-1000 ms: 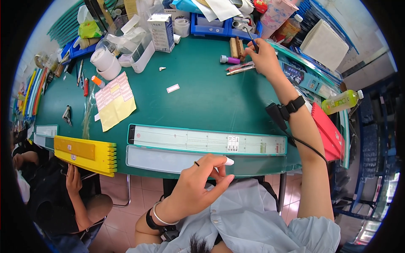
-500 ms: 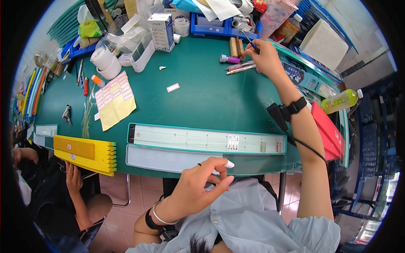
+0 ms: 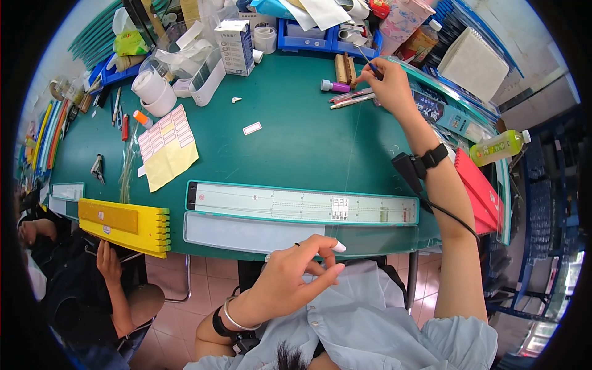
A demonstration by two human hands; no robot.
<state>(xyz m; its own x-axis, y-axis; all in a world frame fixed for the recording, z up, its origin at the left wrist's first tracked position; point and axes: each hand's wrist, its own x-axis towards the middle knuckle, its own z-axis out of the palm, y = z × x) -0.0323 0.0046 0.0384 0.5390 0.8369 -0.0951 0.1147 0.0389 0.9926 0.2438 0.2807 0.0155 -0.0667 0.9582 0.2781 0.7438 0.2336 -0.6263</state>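
At one o'clock, the right hand (image 3: 391,86) is gripping a slim dark tool (image 3: 375,71). At six, the left hand (image 3: 288,274) is curling narrowly (perhaps pinching a faint thread (image 3: 351,148)), a teal-rimmed box (image 3: 290,202) lying at its twelve o'clock.

The left hand (image 3: 288,275) curls while the right hand (image 3: 390,84) pinches.

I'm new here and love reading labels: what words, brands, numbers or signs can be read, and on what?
I won't copy wording, but print shows on:
Blue package: large pale characters.
White-and-blue box: printed lines, too small to read.
Long teal-edged case: white printed label, too small.
Green drink bottle: label, too small.
Yellow board: small label, too blurred.
Red-lined label sheet: too small.
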